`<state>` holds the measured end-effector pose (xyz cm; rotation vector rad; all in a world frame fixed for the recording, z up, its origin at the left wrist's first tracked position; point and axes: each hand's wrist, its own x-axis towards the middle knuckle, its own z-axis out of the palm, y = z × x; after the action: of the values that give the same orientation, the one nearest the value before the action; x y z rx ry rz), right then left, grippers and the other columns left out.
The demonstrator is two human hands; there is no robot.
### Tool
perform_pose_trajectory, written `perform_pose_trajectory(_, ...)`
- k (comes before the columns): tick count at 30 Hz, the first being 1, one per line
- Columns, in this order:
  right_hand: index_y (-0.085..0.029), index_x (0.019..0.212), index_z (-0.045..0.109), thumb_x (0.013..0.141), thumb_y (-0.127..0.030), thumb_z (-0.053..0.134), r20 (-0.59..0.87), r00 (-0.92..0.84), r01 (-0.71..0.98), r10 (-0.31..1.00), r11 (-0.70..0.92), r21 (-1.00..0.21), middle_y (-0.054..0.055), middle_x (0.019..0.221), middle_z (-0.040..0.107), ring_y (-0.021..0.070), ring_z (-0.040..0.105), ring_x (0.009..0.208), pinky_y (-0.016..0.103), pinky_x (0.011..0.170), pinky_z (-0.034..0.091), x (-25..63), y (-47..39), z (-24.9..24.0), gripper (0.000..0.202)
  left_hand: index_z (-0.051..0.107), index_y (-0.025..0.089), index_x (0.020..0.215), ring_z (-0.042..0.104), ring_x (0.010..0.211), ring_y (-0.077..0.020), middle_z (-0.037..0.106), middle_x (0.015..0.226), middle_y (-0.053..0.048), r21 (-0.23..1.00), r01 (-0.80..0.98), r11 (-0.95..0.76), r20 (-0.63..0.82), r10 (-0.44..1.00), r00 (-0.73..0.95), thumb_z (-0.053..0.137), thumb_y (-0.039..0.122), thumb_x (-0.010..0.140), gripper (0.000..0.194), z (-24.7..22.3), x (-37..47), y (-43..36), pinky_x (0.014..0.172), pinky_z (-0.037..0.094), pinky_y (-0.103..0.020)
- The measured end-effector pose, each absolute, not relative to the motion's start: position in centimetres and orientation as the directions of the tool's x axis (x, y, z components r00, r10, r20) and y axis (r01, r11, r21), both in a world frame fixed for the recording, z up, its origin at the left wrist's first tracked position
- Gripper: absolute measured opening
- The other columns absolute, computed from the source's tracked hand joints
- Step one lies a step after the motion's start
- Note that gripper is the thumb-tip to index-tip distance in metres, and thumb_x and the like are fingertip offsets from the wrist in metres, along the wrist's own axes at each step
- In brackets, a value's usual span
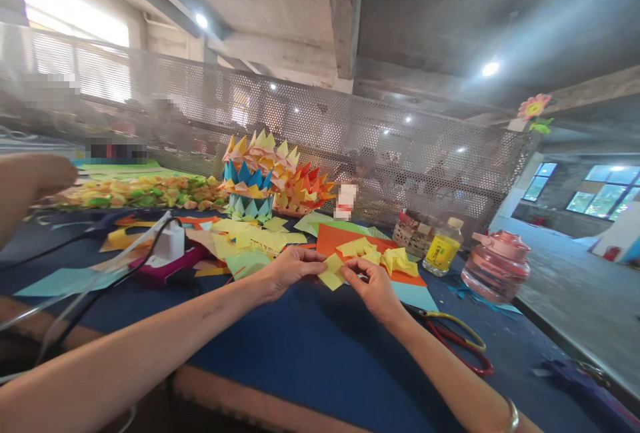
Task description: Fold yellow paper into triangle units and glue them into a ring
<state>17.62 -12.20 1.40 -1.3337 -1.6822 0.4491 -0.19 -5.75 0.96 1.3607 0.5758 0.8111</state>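
A small square of yellow paper point(331, 273) is held up over the dark blue table point(300, 346). My left hand point(293, 272) pinches its left corner, and my right hand point(373, 286) pinches the right one. Behind my right hand, folded yellow paper pieces point(399, 261) lie on orange paper point(327, 238). More yellow sheets point(250, 236) are spread beyond my left hand.
Folded-paper crowns point(250, 183) and a heap of paper pieces point(140, 192) stand at the back. A yellow-labelled bottle point(443, 248), pink jug point(496, 266) and red-handled scissors point(457, 343) are right. A power strip point(163, 266) with cables and another person's arm point(30, 186) are left.
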Motion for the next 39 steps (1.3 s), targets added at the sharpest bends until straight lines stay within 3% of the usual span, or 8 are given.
perform_pose_trajectory(5, -0.016, 0.078, 0.064, 0.080, -0.038, 0.056, 0.390, 0.016, 0.568, 0.921, 0.313, -0.761, 0.004, 0.076, 0.064, 0.0173, 0.057, 0.074, 0.027, 0.064, 0.044, 17.6, -12.1, 1.3, 0.023, 0.072, 0.010, 0.083, 0.058, 0.055, -0.0099, 0.069, 0.070, -0.003, 0.987, -0.161, -0.005, 0.095, 0.822, 0.561, 0.078, 0.027, 0.056, 0.032, 0.9, -0.2, -5.5, 0.058, 0.047, -0.022)
perform_pose_trajectory(9, -0.018, 0.097, 0.060, 0.080, -0.030, 0.054, 0.466, 0.019, 0.560, 0.885, 0.377, -0.738, 0.007, 0.096, 0.063, 0.0193, 0.058, 0.087, 0.028, 0.068, 0.048, 17.5, -12.4, 1.3, 0.022, 0.071, 0.009, 0.079, 0.062, 0.062, -0.0134, 0.070, 0.074, -0.006, 0.990, -0.138, -0.001, 0.076, 0.838, 0.540, 0.079, 0.029, 0.056, 0.031, 0.7, -0.3, -4.9, 0.065, 0.051, -0.025)
perform_pose_trajectory(13, -0.020, 0.097, 0.059, 0.076, -0.017, 0.054, 0.615, -0.146, 0.639, 0.775, 0.548, -0.539, 0.007, 0.100, 0.059, 0.0191, 0.056, 0.091, 0.030, 0.073, 0.047, 17.2, -13.0, 1.6, 0.021, 0.069, 0.010, 0.077, 0.064, 0.065, -0.0153, 0.070, 0.076, -0.007, 0.996, -0.092, -0.005, 0.054, 0.839, 0.541, 0.079, 0.031, 0.056, 0.032, 0.6, -0.5, -4.7, 0.066, 0.052, -0.027)
perform_pose_trajectory(16, -0.019, 0.082, 0.063, 0.079, -0.021, 0.056, 0.622, -0.251, 0.694, 0.742, 0.586, -0.419, 0.006, 0.089, 0.061, 0.0193, 0.056, 0.086, 0.032, 0.076, 0.044, 17.1, -13.0, 1.7, 0.007, 0.070, 0.010, 0.075, 0.063, 0.061, -0.0153, 0.069, 0.071, -0.008, 0.999, -0.032, -0.025, 0.039, 0.820, 0.571, 0.078, 0.032, 0.056, 0.031, 0.4, -0.5, -4.8, 0.062, 0.051, -0.026)
perform_pose_trajectory(20, -0.018, 0.075, 0.064, 0.081, -0.028, 0.057, 0.537, -0.166, 0.732, 0.827, 0.468, -0.495, 0.002, 0.071, 0.062, 0.0162, 0.056, 0.070, 0.028, 0.068, 0.043, 17.3, -12.6, 1.4, 0.013, 0.072, 0.010, 0.076, 0.061, 0.057, -0.0154, 0.067, 0.065, -0.006, 0.990, 0.061, -0.130, 0.069, 0.804, 0.590, 0.073, 0.037, 0.060, 0.031, 0.1, -0.5, -4.7, 0.052, 0.046, -0.024)
perform_pose_trajectory(26, -0.015, 0.083, 0.066, 0.080, -0.030, 0.058, 0.366, -0.145, 0.682, 0.919, 0.361, -0.636, 0.002, 0.069, 0.065, 0.0136, 0.055, 0.063, 0.024, 0.059, 0.040, 17.3, -12.5, 1.3, 0.018, 0.072, 0.011, 0.086, 0.061, 0.072, -0.0161, 0.070, 0.077, -0.004, 0.932, 0.084, -0.351, 0.242, 0.779, 0.579, 0.067, 0.040, 0.067, 0.034, 0.1, -0.5, -4.4, 0.066, 0.044, -0.023)
perform_pose_trajectory(39, -0.014, 0.078, 0.068, 0.078, -0.030, 0.060, 0.256, -0.192, 0.733, 0.947, 0.312, -0.605, 0.002, 0.071, 0.066, 0.0126, 0.053, 0.062, 0.023, 0.058, 0.040, 17.4, -12.6, 1.0, 0.017, 0.073, 0.011, 0.079, 0.057, 0.061, -0.0138, 0.067, 0.065, -0.001, 0.808, 0.239, -0.538, 0.252, 0.683, 0.685, 0.059, 0.023, 0.064, 0.023, -0.5, -0.4, -4.9, 0.056, 0.038, -0.020)
